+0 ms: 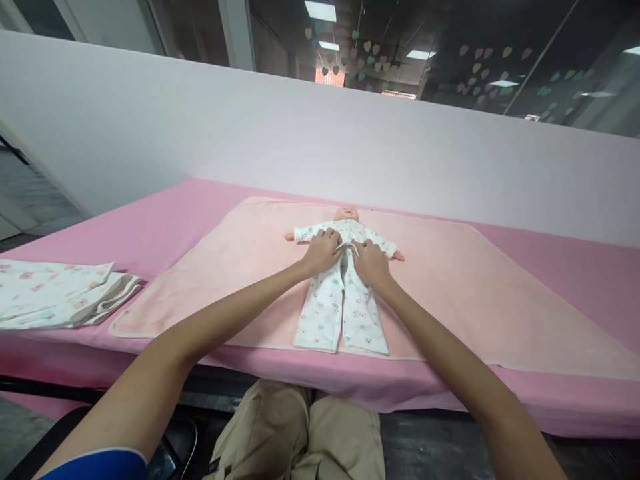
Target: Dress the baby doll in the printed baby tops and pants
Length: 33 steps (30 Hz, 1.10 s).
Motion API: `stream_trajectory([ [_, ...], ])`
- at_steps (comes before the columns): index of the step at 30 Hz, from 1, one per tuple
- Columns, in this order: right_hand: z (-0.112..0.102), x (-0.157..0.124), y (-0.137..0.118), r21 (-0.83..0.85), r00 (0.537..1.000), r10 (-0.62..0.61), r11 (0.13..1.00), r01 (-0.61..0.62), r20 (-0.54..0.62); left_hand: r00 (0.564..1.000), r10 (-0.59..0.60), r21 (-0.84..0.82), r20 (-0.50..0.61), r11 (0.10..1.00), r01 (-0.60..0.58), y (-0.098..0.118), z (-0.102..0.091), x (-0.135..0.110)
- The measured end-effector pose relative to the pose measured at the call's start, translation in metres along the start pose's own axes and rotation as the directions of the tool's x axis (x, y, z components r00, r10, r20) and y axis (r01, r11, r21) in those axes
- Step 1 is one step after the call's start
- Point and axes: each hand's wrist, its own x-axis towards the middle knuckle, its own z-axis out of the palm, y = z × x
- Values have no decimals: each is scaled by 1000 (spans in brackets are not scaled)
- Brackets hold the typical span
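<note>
At the bottom of the frame, your khaki trousers (295, 427) face the pink surface (555, 399). Just beyond its front edge lie the cuffs of the white patterned clothes (367, 313), close to the near border of the peach mat (440, 307); a careless tug toward you could pull them over. Folded cloths (50, 293) rest at left, well apart. In the centre, your left hand (323, 253) and right hand (371, 264) pinch the clothes at the waist, fingertips nearly meeting; whether they grip a tie or the cloth's edge is too small to tell. If you pull unevenly, the front may twist or the pinch slip. The doll (349, 227) lies face up there, head away from you, arms spread; lifting hard could drag it askew. Behind stands the white wall (350, 147).
</note>
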Motion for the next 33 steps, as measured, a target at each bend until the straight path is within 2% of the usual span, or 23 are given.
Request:
stream_trajectory([
  [2, -5, 7, 16, 75, 1000, 0, 997, 2, -25, 999, -27, -84, -17, 996, 25, -13, -3, 4],
  [4, -10, 12, 43, 128, 999, 28, 992, -23, -38, 994, -106, -180, -42, 979, 96, -32, -10, 8],
  [8, -19, 12, 119, 211, 981, 185, 963, -171, -50, 936, -350, -289, -43, 901, 324, -87, -30, 10],
  [11, -14, -1, 168, 238, 951, 297, 920, -310, 90, 865, -502, -243, 7, 838, 489, -129, -43, 1],
  [14, 2, -19, 190, 255, 927, 307, 899, -356, 214, 818, -571, -132, 75, 807, 576, -157, -43, -17],
  [16, 15, -26, 191, 273, 920, 332, 884, -380, 207, 811, -574, -101, 115, 805, 585, -164, -37, -29],
  [17, 22, -27, 187, 285, 930, 339, 885, -367, 144, 815, -570, -90, 104, 811, 579, -164, -33, -33],
  [18, 28, -26, 182, 296, 942, 334, 896, -331, 44, 826, -561, -73, 62, 822, 564, -163, -28, -36],
  [20, 36, -16, 167, 309, 948, 262, 930, -198, -182, 865, -492, -34, -92, 870, 491, -154, -21, -34],
  [22, 42, 2, 145, 351, 942, 161, 935, -51, -293, 913, -341, -26, -223, 938, 345, -137, -14, -23],
  [23, 44, 13, 133, 395, 946, 123, 919, 5, -299, 935, -258, -57, -241, 966, 252, -127, -11, -15],
  [25, 48, 37, 107, 504, 960, 55, 859, 95, -275, 973, -119, -183, -199, 980, 83, -102, -2, 3],
  [27, 54, 58, 85, 599, 969, 23, 790, 134, -248, 991, -48, -326, -127, 946, 4, -79, 11, 21],
  [30, 64, 75, 69, 699, 973, 114, 713, 59, -198, 991, -101, -475, -83, 878, 49, -60, 36, 38],
  [33, 70, 75, 68, 737, 979, 170, 675, -34, -109, 980, -196, -553, -33, 820, 145, -60, 50, 43],
])
